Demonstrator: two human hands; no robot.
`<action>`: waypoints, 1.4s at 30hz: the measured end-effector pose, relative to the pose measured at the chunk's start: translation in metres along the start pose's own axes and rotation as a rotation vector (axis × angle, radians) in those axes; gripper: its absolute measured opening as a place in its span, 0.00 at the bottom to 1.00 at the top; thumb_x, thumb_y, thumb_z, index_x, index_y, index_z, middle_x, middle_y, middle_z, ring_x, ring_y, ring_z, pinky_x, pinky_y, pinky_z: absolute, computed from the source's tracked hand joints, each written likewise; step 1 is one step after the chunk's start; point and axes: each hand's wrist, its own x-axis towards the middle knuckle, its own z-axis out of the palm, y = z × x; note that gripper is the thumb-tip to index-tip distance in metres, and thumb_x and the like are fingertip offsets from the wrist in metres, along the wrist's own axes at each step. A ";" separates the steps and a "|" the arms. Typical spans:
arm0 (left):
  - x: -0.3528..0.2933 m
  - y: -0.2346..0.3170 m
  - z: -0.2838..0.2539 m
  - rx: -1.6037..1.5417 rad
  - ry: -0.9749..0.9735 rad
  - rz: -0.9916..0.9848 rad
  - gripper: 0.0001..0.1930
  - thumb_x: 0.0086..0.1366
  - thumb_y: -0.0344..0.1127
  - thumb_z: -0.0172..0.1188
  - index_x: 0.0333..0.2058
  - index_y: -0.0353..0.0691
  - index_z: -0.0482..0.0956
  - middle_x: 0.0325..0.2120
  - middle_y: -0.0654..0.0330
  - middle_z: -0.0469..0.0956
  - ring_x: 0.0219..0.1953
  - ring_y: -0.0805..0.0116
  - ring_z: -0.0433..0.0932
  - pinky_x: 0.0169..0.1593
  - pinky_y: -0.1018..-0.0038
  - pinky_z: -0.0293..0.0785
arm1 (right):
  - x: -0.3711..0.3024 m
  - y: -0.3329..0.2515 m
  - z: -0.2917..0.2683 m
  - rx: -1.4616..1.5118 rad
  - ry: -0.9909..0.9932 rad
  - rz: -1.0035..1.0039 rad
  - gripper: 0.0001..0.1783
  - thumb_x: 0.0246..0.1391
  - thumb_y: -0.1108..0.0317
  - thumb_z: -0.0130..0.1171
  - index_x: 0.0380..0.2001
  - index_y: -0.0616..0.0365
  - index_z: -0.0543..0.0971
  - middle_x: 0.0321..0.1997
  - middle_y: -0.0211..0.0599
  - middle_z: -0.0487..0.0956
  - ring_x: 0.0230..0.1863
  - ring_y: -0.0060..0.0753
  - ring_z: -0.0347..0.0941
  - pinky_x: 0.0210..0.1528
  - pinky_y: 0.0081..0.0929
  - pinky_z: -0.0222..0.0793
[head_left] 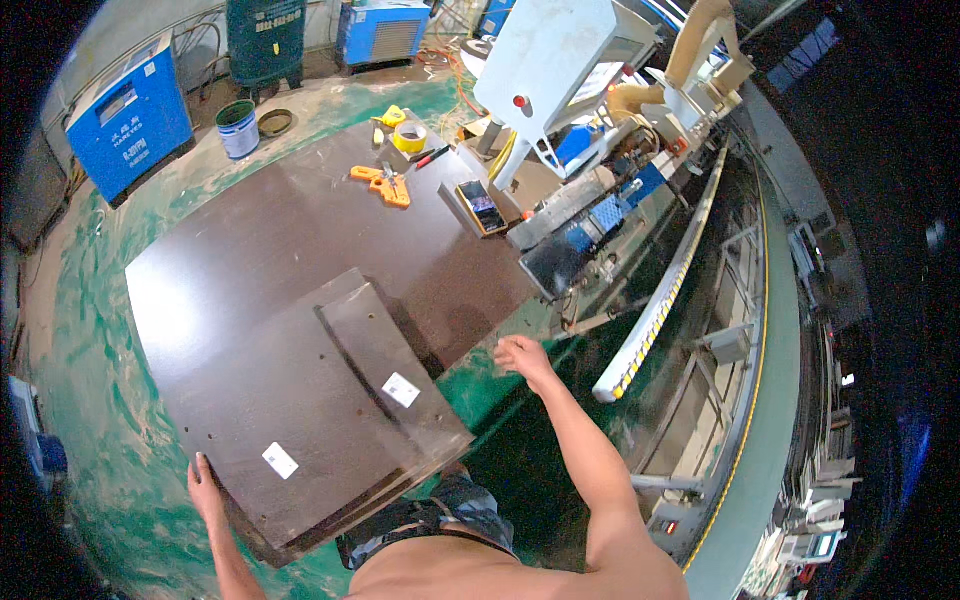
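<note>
My left hand [205, 490] grips the left edge of a dark brown panel [320, 370], its thumb along the edge and its other fingers mostly hidden. This panel lies with others on a larger brown board [240, 230]. A narrower brown panel [375, 340] rests on the right part of it. Each of the two carries a white label: one label [280, 460] near the front left, another label [401, 390] on the narrow piece. To the right of the stack, my right hand [522, 358] is held in the air, its fingers loosely bent and apart, with nothing seen in them.
On the board's far part lie an orange tool [383, 186], yellow tape [409, 137], a red marker [432, 157] and a phone [482, 207]. A machine with a pale blue housing [560, 70] and a long rail [665, 290] stands right. Blue cabinets [130, 120] and a bucket [238, 130] stand at the back left.
</note>
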 end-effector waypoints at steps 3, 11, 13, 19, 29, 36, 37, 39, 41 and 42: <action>0.002 -0.004 0.008 -0.012 0.056 0.036 0.34 0.58 0.58 0.49 0.47 0.27 0.67 0.46 0.46 0.70 0.49 0.57 0.67 0.52 0.68 0.61 | 0.028 0.009 -0.053 -0.476 -0.196 -0.052 0.19 0.54 0.56 0.49 0.21 0.62 0.76 0.19 0.34 0.76 0.27 0.29 0.73 0.36 0.31 0.67; -0.060 0.025 -0.006 0.195 0.427 -0.002 0.29 0.60 0.54 0.48 0.46 0.29 0.69 0.45 0.46 0.70 0.48 0.52 0.68 0.50 0.66 0.62 | 0.064 -0.022 -0.154 -1.139 -0.696 -0.362 0.26 0.49 0.63 0.55 0.52 0.53 0.66 0.38 0.44 0.77 0.41 0.40 0.73 0.49 0.37 0.65; -0.083 0.052 0.015 0.154 0.468 0.008 0.28 0.60 0.52 0.49 0.47 0.29 0.68 0.47 0.46 0.69 0.49 0.52 0.67 0.51 0.66 0.61 | 0.064 -0.066 -0.188 -0.864 -0.619 -0.513 0.27 0.49 0.60 0.55 0.53 0.54 0.65 0.42 0.43 0.76 0.46 0.41 0.71 0.50 0.36 0.65; -0.112 0.083 0.062 0.308 0.426 0.025 0.31 0.54 0.46 0.57 0.51 0.31 0.63 0.51 0.47 0.64 0.53 0.52 0.63 0.55 0.66 0.58 | 0.067 -0.270 -0.256 -0.539 -0.245 -0.979 0.18 0.48 0.63 0.58 0.42 0.59 0.74 0.36 0.34 0.78 0.36 0.23 0.73 0.38 0.22 0.67; -0.137 0.099 0.096 0.466 0.152 -0.124 0.54 0.36 0.61 0.65 0.57 0.35 0.51 0.57 0.36 0.48 0.60 0.42 0.48 0.59 0.59 0.50 | 0.136 -0.550 -0.240 -0.539 0.358 -1.585 0.14 0.47 0.60 0.55 0.32 0.59 0.79 0.26 0.38 0.78 0.27 0.26 0.74 0.32 0.21 0.68; -0.109 0.045 0.106 0.400 0.230 -0.116 0.53 0.36 0.52 0.70 0.57 0.37 0.50 0.59 0.39 0.45 0.59 0.39 0.47 0.59 0.55 0.50 | 0.170 -0.615 -0.218 -0.997 0.310 -0.941 0.21 0.42 0.51 0.59 0.23 0.62 0.78 0.17 0.38 0.75 0.16 0.32 0.72 0.20 0.28 0.70; -0.109 0.046 0.109 0.409 0.229 -0.112 0.53 0.36 0.51 0.70 0.57 0.38 0.50 0.59 0.40 0.45 0.60 0.40 0.46 0.59 0.56 0.50 | 0.173 -0.618 -0.216 -1.043 0.330 -0.873 0.23 0.41 0.50 0.60 0.20 0.64 0.76 0.17 0.38 0.75 0.16 0.32 0.72 0.19 0.28 0.70; -0.117 0.054 0.109 0.436 0.228 -0.113 0.52 0.36 0.51 0.70 0.58 0.38 0.50 0.59 0.41 0.45 0.60 0.42 0.46 0.60 0.57 0.50 | 0.163 -0.618 -0.210 -1.043 0.288 -0.746 0.25 0.38 0.51 0.62 0.15 0.66 0.72 0.17 0.37 0.74 0.16 0.32 0.71 0.19 0.27 0.69; -0.121 0.060 0.110 0.462 0.223 -0.114 0.52 0.37 0.51 0.70 0.58 0.38 0.50 0.59 0.42 0.45 0.60 0.43 0.46 0.60 0.59 0.50 | 0.187 -0.637 -0.206 -1.185 0.203 -0.602 0.21 0.43 0.53 0.58 0.13 0.61 0.72 0.15 0.34 0.72 0.15 0.27 0.67 0.18 0.25 0.64; -0.120 0.062 0.111 0.462 0.215 -0.116 0.52 0.37 0.51 0.70 0.58 0.38 0.50 0.59 0.42 0.45 0.60 0.43 0.46 0.60 0.59 0.50 | 0.190 -0.643 -0.204 -1.258 0.153 -0.488 0.20 0.45 0.55 0.56 0.12 0.59 0.71 0.13 0.33 0.70 0.14 0.25 0.64 0.17 0.23 0.61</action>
